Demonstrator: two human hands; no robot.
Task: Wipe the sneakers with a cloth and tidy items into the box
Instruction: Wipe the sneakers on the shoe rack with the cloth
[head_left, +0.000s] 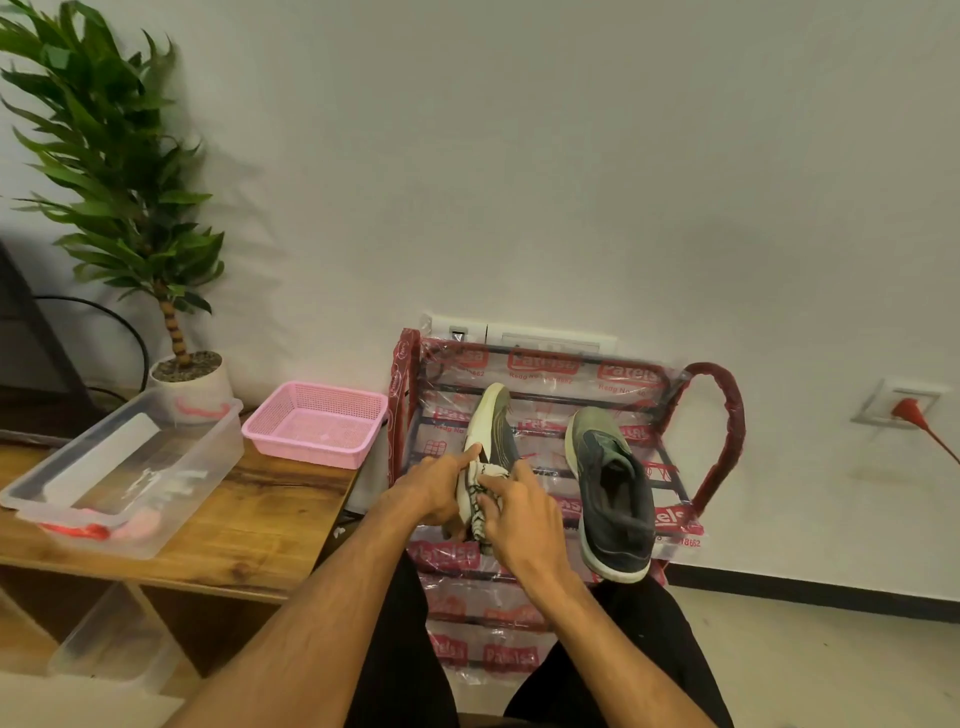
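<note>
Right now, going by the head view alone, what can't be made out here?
Head view: heel of the tipped sneaker, hidden behind the left hand, right hand and cloth.
Head view: what lies in the clear box, blurred through its glary walls.
Head view: the dark object, cut off by the left edge.
Head view: small print on the rack wrapping, too blurred.

white wall (571, 156), pale floor (831, 654) with dark skirting (810, 590), wooden table (260, 519) and potted plant (117, 156) at left.
</note>
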